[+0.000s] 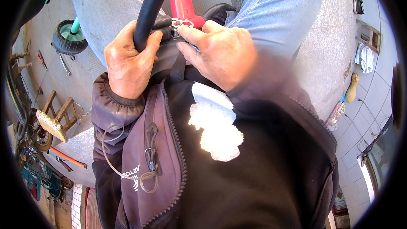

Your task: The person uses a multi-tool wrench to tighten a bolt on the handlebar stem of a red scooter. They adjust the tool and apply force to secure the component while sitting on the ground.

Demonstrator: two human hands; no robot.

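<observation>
My left hand [129,61] is closed round a thick black tube [154,10], which slants up from my lap. Beside it, a red tube [181,0] ends in a metal bracket with holes [185,22]. A small silver bolt [175,31] stands at the bracket's near edge. My right hand [227,53] reaches in from the right, index finger stretched out with its tip at the bolt and bracket. The thumb lies apart, just below the index finger, and the other fingers are partly hidden. No tool shows in either hand.
To the left are a small black wheel [70,37] on a mint-green frame, a wrench [64,64], pliers [42,60] and a small wooden stool [51,125]. An orange-handled tool [68,157] lies lower. At the right are a shoe [358,2] and a wooden frame [369,37].
</observation>
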